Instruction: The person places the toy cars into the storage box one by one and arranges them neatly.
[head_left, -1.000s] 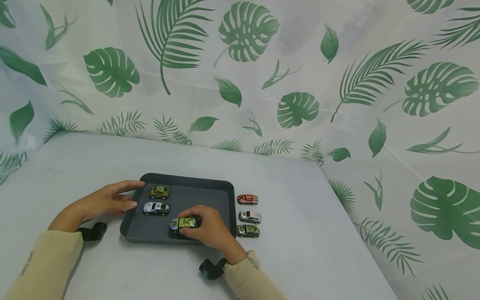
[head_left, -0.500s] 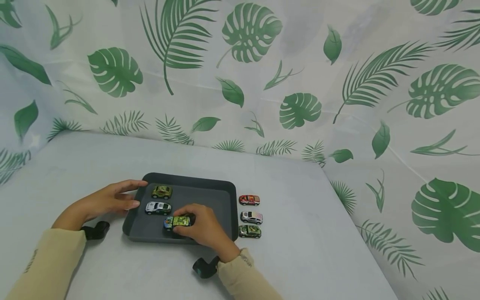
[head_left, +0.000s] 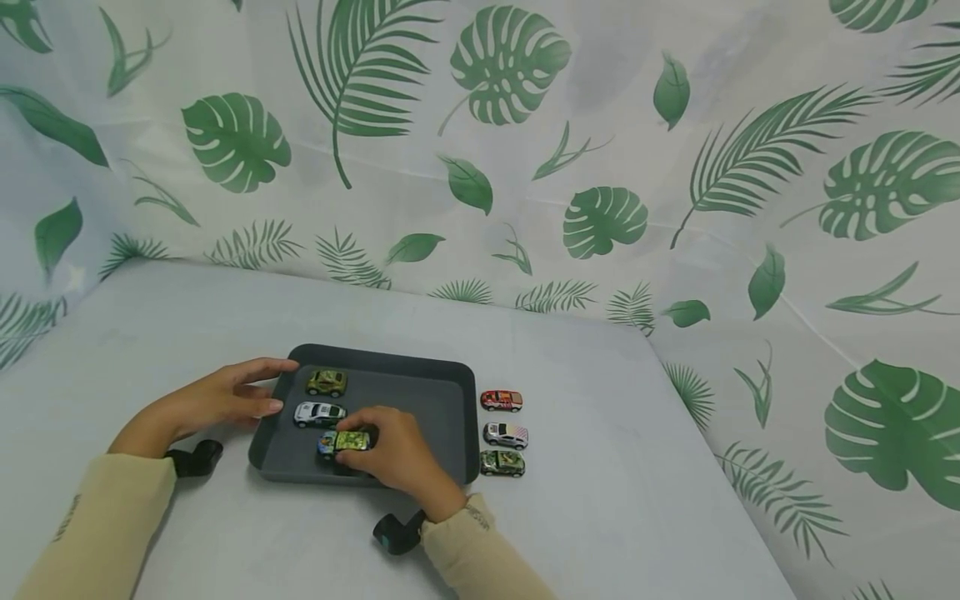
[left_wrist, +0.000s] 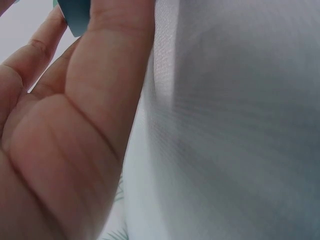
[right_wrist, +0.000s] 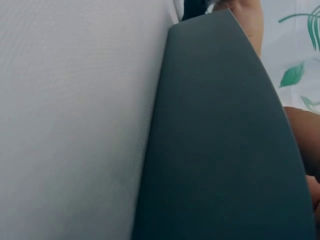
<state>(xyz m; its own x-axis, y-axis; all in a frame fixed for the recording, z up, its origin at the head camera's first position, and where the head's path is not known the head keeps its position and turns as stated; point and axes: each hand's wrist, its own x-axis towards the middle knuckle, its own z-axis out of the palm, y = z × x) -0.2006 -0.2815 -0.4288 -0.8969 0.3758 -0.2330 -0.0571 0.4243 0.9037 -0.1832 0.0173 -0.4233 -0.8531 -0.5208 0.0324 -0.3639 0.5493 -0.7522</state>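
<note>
In the head view my right hand (head_left: 405,452) pinches a toy car (head_left: 345,442) with a yellow-green patterned body and a blue front, low over the near left part of the dark grey tray (head_left: 420,408). Just beyond it in the tray sit a white toy car (head_left: 319,414) and an olive-green toy car (head_left: 327,383). My left hand (head_left: 213,398) touches the tray's left rim with extended fingers. In the left wrist view the palm of my left hand (left_wrist: 75,125) shows beside a corner of the tray (left_wrist: 77,17). The tray's outer wall (right_wrist: 225,130) hides most of my right hand in the right wrist view.
Right of the tray, a red toy car (head_left: 501,401), a silver toy car (head_left: 506,435) and a green camouflage toy car (head_left: 502,463) stand in a column on the white table (head_left: 600,467). A leaf-printed backdrop (head_left: 525,167) rises behind the table.
My right hand has carried the yellow-green car leftward over the tray, closer to the white car. My left hand stays at the tray's rim. The whole view has shifted slightly.
</note>
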